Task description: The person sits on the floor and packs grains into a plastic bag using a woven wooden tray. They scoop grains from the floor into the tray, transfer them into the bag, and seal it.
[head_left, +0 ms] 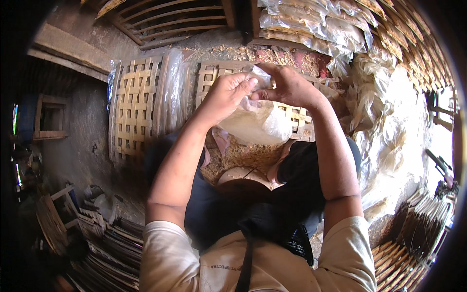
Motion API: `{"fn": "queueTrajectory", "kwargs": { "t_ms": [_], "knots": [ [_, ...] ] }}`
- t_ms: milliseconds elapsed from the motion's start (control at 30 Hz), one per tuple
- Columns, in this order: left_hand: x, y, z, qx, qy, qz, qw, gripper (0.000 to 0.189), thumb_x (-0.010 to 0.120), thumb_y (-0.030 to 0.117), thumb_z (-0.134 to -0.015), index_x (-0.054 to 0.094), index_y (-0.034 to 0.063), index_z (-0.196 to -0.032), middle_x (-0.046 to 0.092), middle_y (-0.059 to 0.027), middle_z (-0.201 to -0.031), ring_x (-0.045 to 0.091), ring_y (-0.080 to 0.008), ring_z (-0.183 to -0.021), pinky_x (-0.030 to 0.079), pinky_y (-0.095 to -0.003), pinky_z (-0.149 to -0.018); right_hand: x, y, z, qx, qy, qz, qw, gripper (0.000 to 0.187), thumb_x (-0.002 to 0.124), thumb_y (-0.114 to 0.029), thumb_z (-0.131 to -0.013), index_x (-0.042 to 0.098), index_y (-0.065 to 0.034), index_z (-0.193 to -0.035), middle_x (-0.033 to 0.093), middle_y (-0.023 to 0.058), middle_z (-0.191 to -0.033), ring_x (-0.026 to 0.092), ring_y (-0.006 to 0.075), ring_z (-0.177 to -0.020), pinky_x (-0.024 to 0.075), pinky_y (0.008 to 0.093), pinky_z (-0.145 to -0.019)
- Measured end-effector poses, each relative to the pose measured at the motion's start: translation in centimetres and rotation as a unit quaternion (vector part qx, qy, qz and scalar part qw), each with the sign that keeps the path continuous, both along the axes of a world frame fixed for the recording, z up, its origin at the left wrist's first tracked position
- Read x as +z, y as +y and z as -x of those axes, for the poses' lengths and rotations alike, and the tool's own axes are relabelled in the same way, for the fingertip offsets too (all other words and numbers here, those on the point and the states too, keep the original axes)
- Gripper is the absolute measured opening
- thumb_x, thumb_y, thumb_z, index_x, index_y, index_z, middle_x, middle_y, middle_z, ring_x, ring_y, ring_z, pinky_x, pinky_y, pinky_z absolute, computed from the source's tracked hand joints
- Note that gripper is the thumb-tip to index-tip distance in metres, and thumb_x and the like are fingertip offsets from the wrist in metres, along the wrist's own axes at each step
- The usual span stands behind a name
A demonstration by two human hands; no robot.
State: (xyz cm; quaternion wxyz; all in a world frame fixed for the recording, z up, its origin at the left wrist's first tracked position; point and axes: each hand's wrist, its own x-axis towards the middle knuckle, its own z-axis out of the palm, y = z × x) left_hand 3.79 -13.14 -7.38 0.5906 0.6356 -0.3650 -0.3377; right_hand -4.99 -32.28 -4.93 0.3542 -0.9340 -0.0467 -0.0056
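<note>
A cloudy translucent plastic bag [262, 124] hangs below my hands. My left hand [231, 93] pinches its gathered upper part between thumb and fingers. From the other side my right hand [292, 85] curls around the same bunched plastic, thumb towards me; its fingertips are partly hidden behind the film. Beneath both hands lies a woven bamboo tray [302, 118] with a wooden frame, partly covered by the bag. What the bag contains, if anything, cannot be made out.
To the left stands another woven bamboo tray [135, 106], with plastic sheeting [173, 87] beside it. Crumpled plastic [383, 138] heaps up on the right. Plastic-covered layers [310, 22] are stacked at the back. Yellowish crumbs [251, 155] litter the floor between my legs.
</note>
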Motion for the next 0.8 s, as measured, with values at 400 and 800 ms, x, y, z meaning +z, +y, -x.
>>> {"fn": "queueTrajectory", "kwargs": {
  "t_ms": [400,800],
  "knots": [
    [-0.2,1.1,-0.6,0.048,-0.176,0.008,0.983,0.024,0.056,0.019,-0.101,0.070,-0.0001,-0.102,0.065,-0.0024,-0.071,0.058,-0.0067,-0.061,0.049,-0.0243,-0.059,1.1,0.2,-0.7,0.012,0.101,-0.083,0.991,0.052,0.074,-0.017,-0.084,0.055,-0.0026,-0.130,0.066,0.0173,-0.118,0.064,0.0233,-0.107,0.0505,0.0366,-0.091],
    [0.1,1.6,-2.7,0.041,-0.137,-0.046,0.989,0.025,0.063,0.021,-0.097,0.069,-0.0005,-0.110,0.072,-0.0054,-0.098,0.063,-0.0085,-0.088,0.051,-0.0264,-0.080,-0.6,-0.6,-1.6,0.054,0.048,-0.098,0.993,0.043,0.072,-0.040,-0.084,0.068,-0.0050,-0.108,0.072,0.0136,-0.098,0.069,0.0269,-0.093,0.0524,0.0381,-0.082]
  ]
}}
